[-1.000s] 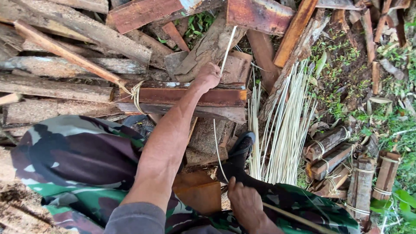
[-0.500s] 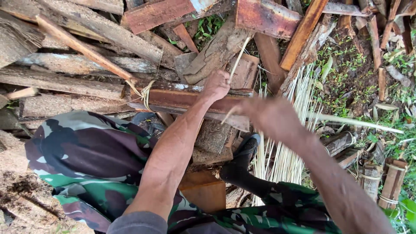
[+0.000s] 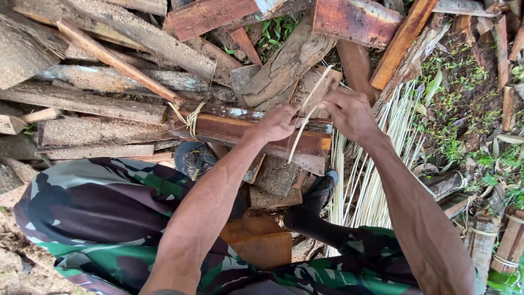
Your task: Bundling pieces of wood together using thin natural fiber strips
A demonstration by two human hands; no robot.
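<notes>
Holding: my left hand (image 3: pixel 278 123) pinches one pale strip (image 3: pixel 305 117) against the reddish plank (image 3: pixel 245 131) in the woodpile.
Change: my right hand (image 3: pixel 349 112) has come up from my lap within the last second and now pinches the strip's upper part, so both work it.
Count: two hands, one strip held, one tied binding (image 3: pixel 188 117) at the plank's left end, one loose bundle of strips (image 3: pixel 376 164) on the ground.

Both hands are gripping a thin strip (image 3: pixel 303 123) over a plank (image 3: pixel 240 128); loose strips (image 3: pixel 376 175) are lying right of the grip.
</notes>
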